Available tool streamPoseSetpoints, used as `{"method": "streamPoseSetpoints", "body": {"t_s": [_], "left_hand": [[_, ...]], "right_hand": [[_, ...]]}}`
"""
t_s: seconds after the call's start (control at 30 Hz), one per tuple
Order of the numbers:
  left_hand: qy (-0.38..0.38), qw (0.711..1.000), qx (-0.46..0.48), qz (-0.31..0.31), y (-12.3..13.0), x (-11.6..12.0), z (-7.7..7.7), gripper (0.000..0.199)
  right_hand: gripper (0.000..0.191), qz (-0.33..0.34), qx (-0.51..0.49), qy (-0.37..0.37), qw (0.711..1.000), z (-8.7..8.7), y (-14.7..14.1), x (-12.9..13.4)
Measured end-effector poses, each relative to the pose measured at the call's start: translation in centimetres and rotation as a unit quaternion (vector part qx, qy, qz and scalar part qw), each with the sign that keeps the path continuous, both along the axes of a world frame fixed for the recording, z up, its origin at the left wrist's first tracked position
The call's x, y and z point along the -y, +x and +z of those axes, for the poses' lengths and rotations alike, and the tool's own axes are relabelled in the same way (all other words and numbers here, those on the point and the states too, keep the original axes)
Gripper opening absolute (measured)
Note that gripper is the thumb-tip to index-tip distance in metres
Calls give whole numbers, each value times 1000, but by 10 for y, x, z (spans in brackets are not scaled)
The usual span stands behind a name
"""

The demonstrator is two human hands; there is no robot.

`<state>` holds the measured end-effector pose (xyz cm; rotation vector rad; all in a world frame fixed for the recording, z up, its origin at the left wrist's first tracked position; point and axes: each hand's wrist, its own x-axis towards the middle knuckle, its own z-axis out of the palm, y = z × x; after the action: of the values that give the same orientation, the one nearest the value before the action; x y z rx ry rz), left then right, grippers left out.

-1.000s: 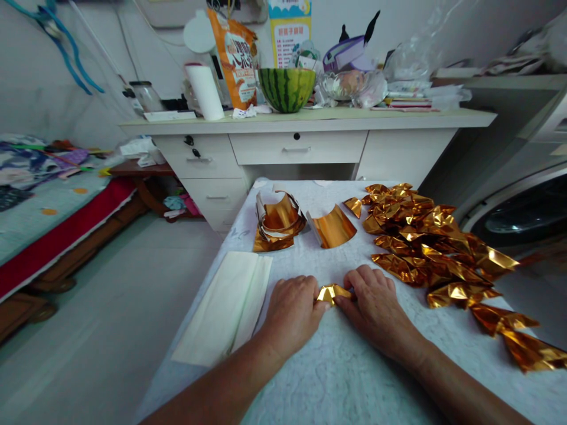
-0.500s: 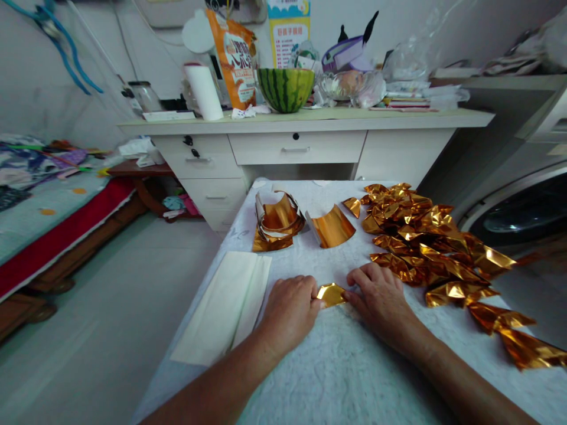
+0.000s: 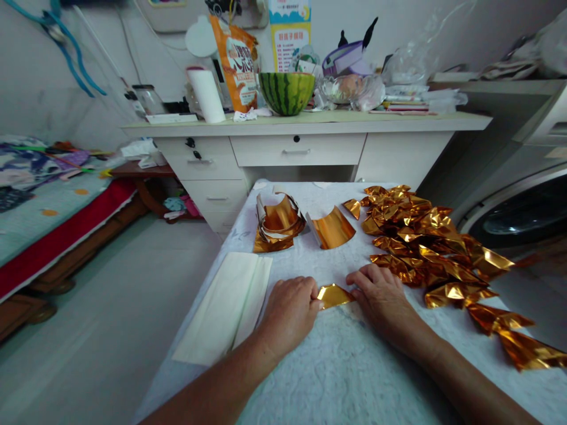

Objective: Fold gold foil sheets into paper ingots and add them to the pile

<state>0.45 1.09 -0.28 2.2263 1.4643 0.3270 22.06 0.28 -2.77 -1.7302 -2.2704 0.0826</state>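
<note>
A small folded piece of shiny gold foil paper (image 3: 333, 296) lies low over the cloth-covered table in front of me. My left hand (image 3: 295, 301) is closed, pinching its left end between thumb and fingers. Beside the right end rests my right hand (image 3: 378, 292), its fingers bent and a little apart; the thumb is at or very near the foil's pointed tip. Whether they touch is hard to tell. Beyond my hands are a curved gold sheet (image 3: 333, 227) and a curled stack of gold sheets (image 3: 279, 219).
Many twisted gold foil pieces (image 3: 411, 224) are heaped along the right side of the table. Folded pale paper (image 3: 221, 307) lies at the left. Behind stands a white desk (image 3: 299, 147) with a cut watermelon (image 3: 287, 93); a washing machine (image 3: 522, 200) is at the right.
My right thumb has slid off the foil's right end, so its pointed tip now shows. My left hand keeps its pinch. The view has tilted up slightly.
</note>
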Motion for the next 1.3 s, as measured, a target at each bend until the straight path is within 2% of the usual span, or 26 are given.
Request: {"method": "streamPoseSetpoints", "body": {"t_s": [0.13, 0.2, 0.3, 0.43, 0.53, 0.9, 1.03, 1.3], "left_hand": [[8, 1000, 1, -6, -1, -1, -2, 4], [11, 1000, -2, -8, -1, 0, -3, 3], [1, 1000, -11, -10, -1, 1, -1, 4], [13, 1000, -24, -12, -2, 3, 2, 5], [27, 999, -46, -9, -5, 3, 4, 8], [-58, 996, -50, -51, -16, -8, 14, 11], [-60, 995, -46, -57, -18, -10, 12, 13], [-66, 996, -38, -48, -16, -8, 15, 21]], "right_hand": [[18, 30, -83, 14, 996, 14, -6, 5], [14, 76, -124, -10, 989, 22, -14, 9], [9, 98, -124, -57, 986, 27, -26, 13], [7, 58, -94, -99, 989, 22, -37, 11], [7, 36, -83, -98, 991, 19, -41, 9], [8, 22, -44, -80, 996, 20, -46, 9], [4, 24, -45, -100, 994, 21, -44, 8], [13, 11, -66, -103, 992, 17, -29, 2]]}}
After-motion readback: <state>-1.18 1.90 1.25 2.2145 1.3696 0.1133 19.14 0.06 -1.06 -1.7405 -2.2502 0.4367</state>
